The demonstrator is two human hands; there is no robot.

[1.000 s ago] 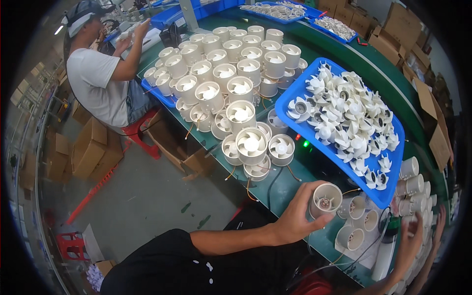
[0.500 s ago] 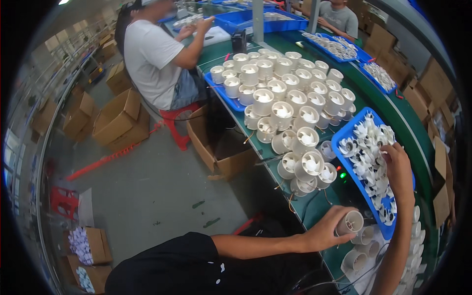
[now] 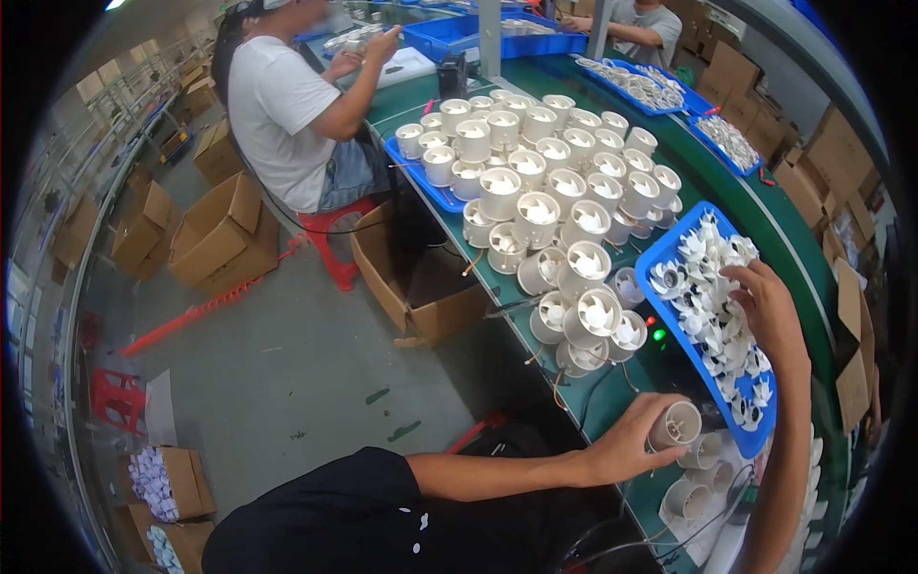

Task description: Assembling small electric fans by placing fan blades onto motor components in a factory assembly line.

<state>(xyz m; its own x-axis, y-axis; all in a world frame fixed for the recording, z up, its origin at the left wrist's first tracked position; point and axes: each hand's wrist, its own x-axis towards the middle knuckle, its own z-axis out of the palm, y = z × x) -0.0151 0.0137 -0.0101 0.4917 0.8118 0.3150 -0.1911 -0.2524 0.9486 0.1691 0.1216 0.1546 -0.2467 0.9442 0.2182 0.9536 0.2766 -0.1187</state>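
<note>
My left hand (image 3: 626,440) grips a white cylindrical fan housing (image 3: 681,424) by its side. Its open end faces up, and small parts and wires show inside. Over a blue tray (image 3: 754,440) my right hand (image 3: 768,308) bends its fingers down among white fan impellers (image 3: 706,306). Those fingertips are partly hidden, so what they pinch, if anything, does not show. Several more empty-looking housings (image 3: 687,498) lie on a white sheet just below my left hand. Beyond it stand many housings with impellers fitted (image 3: 537,216), packed close together and partly stacked.
Another blue tray (image 3: 430,187) lies under the far housings. Red and green lights (image 3: 658,335) glow beside the impeller tray. Thin cables (image 3: 612,550) run near my right forearm. A co-worker (image 3: 287,105) sits far left, another (image 3: 645,29) at the back. Cardboard boxes (image 3: 225,239) stand on the floor.
The whole view has shifted slightly left. My right hand has moved a little among the impellers, its fingers still down in the tray. My left hand keeps hold of the fan housing.
</note>
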